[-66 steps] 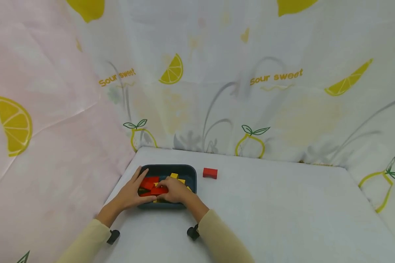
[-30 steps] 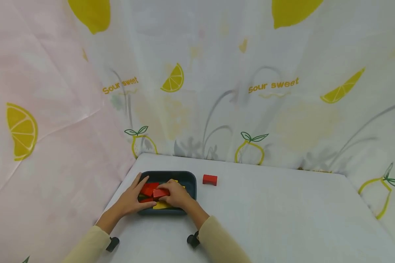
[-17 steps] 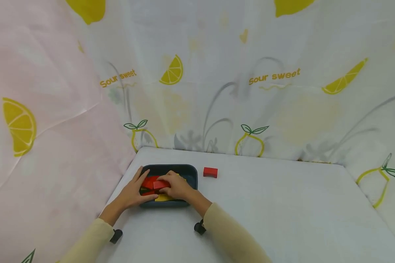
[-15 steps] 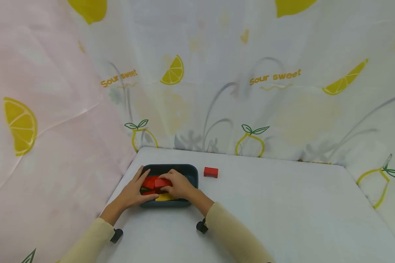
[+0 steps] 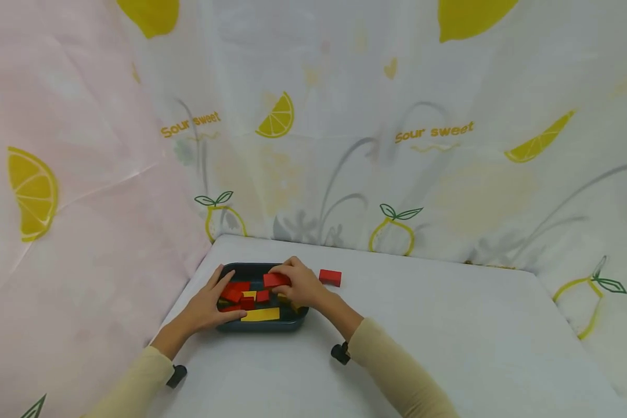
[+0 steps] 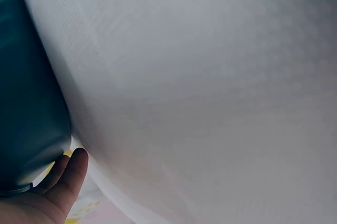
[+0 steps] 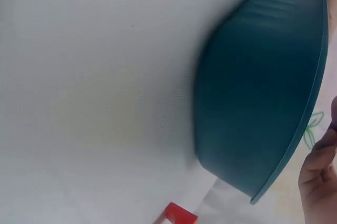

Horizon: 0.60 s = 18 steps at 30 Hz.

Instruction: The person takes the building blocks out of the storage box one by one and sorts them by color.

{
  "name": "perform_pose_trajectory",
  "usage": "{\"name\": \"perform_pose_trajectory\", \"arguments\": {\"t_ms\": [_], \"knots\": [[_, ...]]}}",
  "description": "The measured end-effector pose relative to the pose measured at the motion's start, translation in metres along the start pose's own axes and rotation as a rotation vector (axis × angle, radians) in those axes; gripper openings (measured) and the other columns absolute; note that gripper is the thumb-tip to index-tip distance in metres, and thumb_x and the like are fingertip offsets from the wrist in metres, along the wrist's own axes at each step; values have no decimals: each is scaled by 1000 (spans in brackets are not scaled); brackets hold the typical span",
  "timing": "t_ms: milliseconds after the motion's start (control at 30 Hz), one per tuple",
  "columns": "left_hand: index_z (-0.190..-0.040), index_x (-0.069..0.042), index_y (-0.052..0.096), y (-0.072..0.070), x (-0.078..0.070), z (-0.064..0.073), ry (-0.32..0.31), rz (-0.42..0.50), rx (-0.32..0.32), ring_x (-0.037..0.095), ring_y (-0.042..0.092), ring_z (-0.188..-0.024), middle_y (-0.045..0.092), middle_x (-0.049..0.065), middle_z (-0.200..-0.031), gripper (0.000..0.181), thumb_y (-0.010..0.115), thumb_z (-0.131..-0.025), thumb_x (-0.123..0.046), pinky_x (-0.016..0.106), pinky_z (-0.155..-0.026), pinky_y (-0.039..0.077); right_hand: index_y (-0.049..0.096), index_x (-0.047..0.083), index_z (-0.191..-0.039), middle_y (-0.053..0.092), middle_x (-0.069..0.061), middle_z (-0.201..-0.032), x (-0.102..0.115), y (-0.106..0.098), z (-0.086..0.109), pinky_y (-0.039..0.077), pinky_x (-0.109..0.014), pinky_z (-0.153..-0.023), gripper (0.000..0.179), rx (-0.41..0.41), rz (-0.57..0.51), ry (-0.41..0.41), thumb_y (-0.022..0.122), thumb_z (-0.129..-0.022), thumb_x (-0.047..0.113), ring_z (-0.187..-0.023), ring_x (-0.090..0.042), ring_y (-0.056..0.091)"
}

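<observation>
A dark blue-green tub (image 5: pixel 261 326) stands on the white table, with red and yellow blocks inside. At its left end my left hand (image 5: pixel 205 306) holds the tub, fingers spread at the far-left rim and thumb over the front part. The left wrist view shows two fingers (image 6: pixel 71 182) against the outer wall. My right hand (image 5: pixel 304 285) pinches a red block (image 5: pixel 276 280) above the tub's right half. Beneath it lie a long yellow block (image 5: pixel 261 314), a small red block (image 5: pixel 262 296) and several others, partly covered by the hands.
One red block (image 5: pixel 330 277) lies on the table (image 5: pixel 423 337) just right of the tub. Lemon-print cloth (image 5: pixel 313 174) hangs behind and to the left. A small black camera (image 5: pixel 341 353) sits at the right wrist, another black camera (image 5: pixel 176 376) at the left.
My right hand has moved rightward and a little away with the red block, uncovering smaller red blocks and the long yellow one. The left hand keeps its place on the tub.
</observation>
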State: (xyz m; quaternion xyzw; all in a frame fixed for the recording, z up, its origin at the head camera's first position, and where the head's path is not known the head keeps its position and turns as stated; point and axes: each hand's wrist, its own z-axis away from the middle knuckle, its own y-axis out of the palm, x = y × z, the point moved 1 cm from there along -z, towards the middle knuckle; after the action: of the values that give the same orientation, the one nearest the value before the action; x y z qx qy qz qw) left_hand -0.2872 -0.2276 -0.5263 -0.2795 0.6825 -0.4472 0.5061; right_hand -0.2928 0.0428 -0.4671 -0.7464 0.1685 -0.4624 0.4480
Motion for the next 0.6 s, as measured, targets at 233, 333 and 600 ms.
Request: {"name": "perform_pose_trajectory", "arguments": {"t_ms": [233, 333, 600], "knots": [[-157, -14, 26, 2, -2, -5, 16, 8, 27, 51, 37, -137, 10, 20, -165, 108, 68, -76, -72, 70, -101, 39, 66, 22, -127, 52, -2, -108, -15, -8, 16, 52, -20, -77, 36, -37, 1, 37, 72, -91, 26, -94, -13, 52], [-156, -12, 26, 1, -2, -5, 16, -1, 24, 51, 37, -137, 11, 21, -164, 108, 69, -76, -70, 71, -101, 38, 67, 20, -125, 54, -5, -107, -22, -16, 21, 53, -26, -81, 36, -105, -5, 23, 74, -90, 20, -95, -16, 52], [-155, -11, 28, -4, 0, 0, 14, 3, -4, 51, 38, -137, 12, 22, -164, 106, 72, -76, -66, 71, -101, 38, 67, 16, -127, 55, -7, -108, -37, -21, 28, 49, -23, -75, 37, -52, -31, 25, 73, -91, 22, -91, -15, 51]]}}
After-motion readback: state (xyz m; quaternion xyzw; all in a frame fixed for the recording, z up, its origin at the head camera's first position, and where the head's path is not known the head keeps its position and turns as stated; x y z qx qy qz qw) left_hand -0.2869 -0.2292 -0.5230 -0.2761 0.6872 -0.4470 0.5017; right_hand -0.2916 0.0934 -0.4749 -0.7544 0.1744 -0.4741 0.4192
